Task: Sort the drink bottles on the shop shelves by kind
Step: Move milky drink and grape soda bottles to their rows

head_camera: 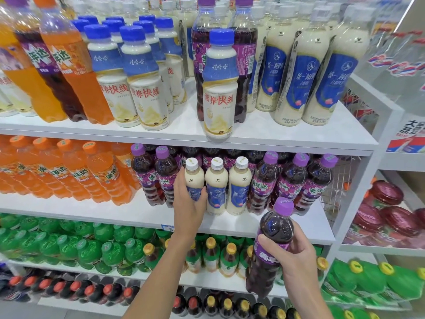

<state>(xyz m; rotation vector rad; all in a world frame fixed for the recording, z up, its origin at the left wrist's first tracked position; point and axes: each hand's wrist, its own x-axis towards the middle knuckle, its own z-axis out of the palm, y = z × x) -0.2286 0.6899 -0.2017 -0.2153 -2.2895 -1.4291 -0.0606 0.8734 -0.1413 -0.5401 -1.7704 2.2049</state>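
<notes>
My left hand [187, 203] wraps the label of the leftmost white-capped milk tea bottle [194, 178], which stands near the front edge of the second shelf [138, 217] among the purple sodas. The fingers curl round its front, and the thumb is probably behind it. The bottle looks full, so I judge it weighty, stiff and smooth-sleeved, best taken at the waist. Right of it, below that shelf's front edge, my right hand [296, 256] clasps a tilted grape soda bottle [273, 229] round its purple label. It is full too, and the ribbed body helps my hold.
</notes>
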